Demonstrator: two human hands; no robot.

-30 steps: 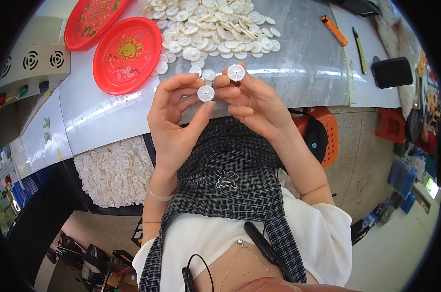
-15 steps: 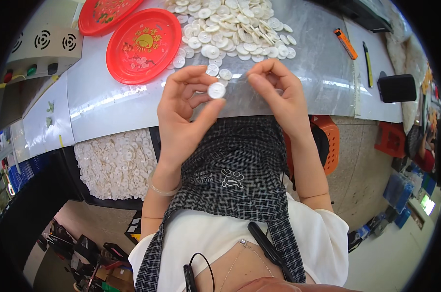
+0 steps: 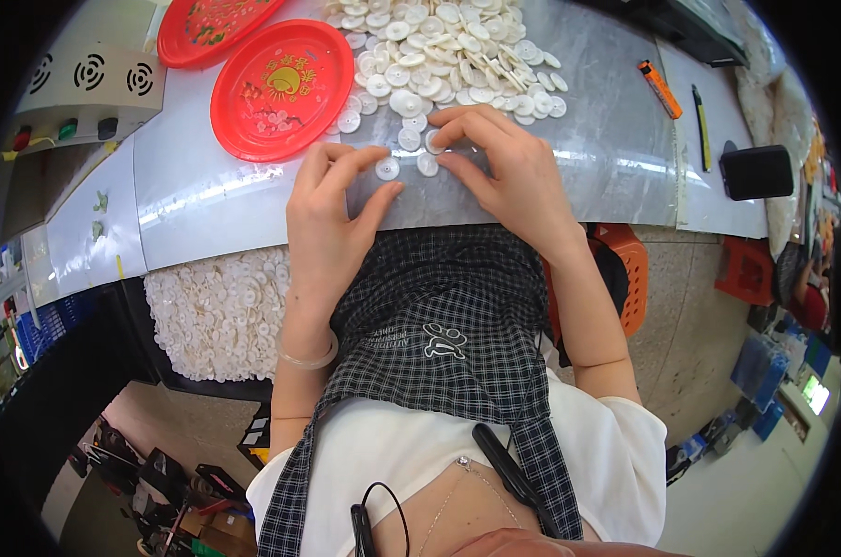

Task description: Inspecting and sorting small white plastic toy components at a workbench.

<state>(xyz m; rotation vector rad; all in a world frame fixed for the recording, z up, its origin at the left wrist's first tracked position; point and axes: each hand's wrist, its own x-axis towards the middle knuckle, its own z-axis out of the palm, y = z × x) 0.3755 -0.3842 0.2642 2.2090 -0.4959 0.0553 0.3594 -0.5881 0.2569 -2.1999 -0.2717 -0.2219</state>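
My left hand [image 3: 332,209] is low over the grey tabletop, with thumb and forefinger apart. Between their tips sits a round white plastic disc [image 3: 387,168] with a small raised hub, seemingly resting on the table. My right hand [image 3: 508,176] reaches in from the other side, its thumb and forefinger spread at two similar discs. One white disc [image 3: 427,165] lies by the thumb tip; the other [image 3: 430,141] is partly covered by the forefinger. Another loose disc [image 3: 409,139] lies just beyond. The right hand's other fingers are partly hidden.
A large heap of white discs [image 3: 448,51] covers the far middle. Red plates [image 3: 323,116] stand at its left, beside a control box [image 3: 95,84]. To the right lie an orange box cutter [image 3: 660,90], a yellow-black cutter [image 3: 702,130] and a black device [image 3: 759,173]. A disc-filled bin [image 3: 221,316] sits below.
The disc pinched in my left hand has come down to the table, and that hand has shifted left with its fingers apart. My right hand has moved left to the loose discs.
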